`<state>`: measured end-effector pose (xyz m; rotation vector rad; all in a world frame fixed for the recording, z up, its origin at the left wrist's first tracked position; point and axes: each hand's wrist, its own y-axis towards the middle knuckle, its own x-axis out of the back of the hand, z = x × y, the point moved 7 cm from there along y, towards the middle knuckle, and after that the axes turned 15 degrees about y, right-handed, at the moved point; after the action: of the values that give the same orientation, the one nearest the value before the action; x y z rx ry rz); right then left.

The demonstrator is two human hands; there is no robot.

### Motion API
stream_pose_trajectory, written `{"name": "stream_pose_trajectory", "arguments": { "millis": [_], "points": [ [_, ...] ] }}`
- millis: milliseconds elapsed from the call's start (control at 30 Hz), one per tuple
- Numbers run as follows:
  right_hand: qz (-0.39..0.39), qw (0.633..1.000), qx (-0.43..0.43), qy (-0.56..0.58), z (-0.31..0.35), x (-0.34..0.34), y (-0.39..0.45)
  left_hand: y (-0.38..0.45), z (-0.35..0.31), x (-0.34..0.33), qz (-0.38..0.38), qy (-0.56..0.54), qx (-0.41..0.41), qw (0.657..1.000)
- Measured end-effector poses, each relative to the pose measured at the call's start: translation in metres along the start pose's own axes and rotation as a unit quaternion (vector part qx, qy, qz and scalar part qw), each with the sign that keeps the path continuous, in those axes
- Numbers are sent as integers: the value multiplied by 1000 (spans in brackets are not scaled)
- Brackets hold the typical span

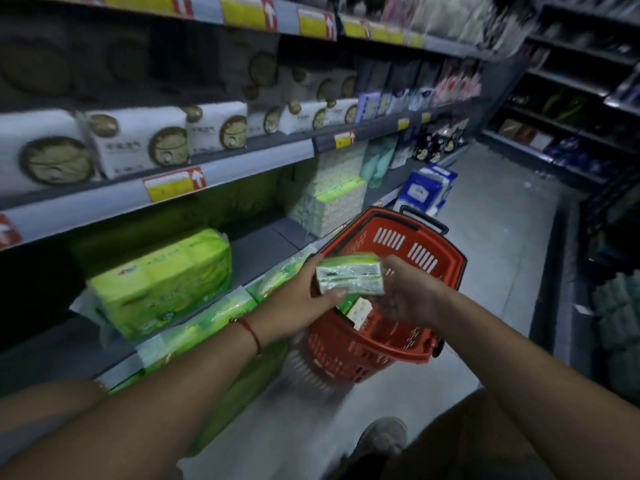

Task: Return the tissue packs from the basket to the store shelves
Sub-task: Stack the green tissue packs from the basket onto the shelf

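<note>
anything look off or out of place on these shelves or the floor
A blue and white pack stands on the floor at the foot of the shelves, not on a shelf. The big green pack on the lower shelf sits askew, one corner past the edge. Nothing looks spilled or torn.

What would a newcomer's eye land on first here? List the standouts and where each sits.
First, the green tissue pack at centre, held between the left hand and right hand above the red shopping basket on the aisle floor. Next, the large lime-green tissue bundle on the lower shelf to the left, and the yellow price tags along the shelf edges above.
</note>
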<state>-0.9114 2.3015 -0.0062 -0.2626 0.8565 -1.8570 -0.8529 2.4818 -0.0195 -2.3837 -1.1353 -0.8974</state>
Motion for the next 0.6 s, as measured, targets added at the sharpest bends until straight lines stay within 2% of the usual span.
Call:
{"name": "stream_pose_trajectory", "arguments": {
  "millis": [67,267,400,533,600],
  "points": [
    [17,1000,12,-19,-5,-17,-16,-16,-3,16,-34,-37,1,999],
    [47,990,61,-120,-14,-52,-55,-61,6,47,-105,-38,-9,994],
    [35,983,88,-157,-18,-76,-68,-89,9,64,-163,-39,-3,986],
    [46,966,140,-212,-24,-110,-73,-114,22,74,-181,5,26,983],
    [81,962,142,-219,-34,-129,-71,-127,33,81,-194,19,51,979]
  ]
}}
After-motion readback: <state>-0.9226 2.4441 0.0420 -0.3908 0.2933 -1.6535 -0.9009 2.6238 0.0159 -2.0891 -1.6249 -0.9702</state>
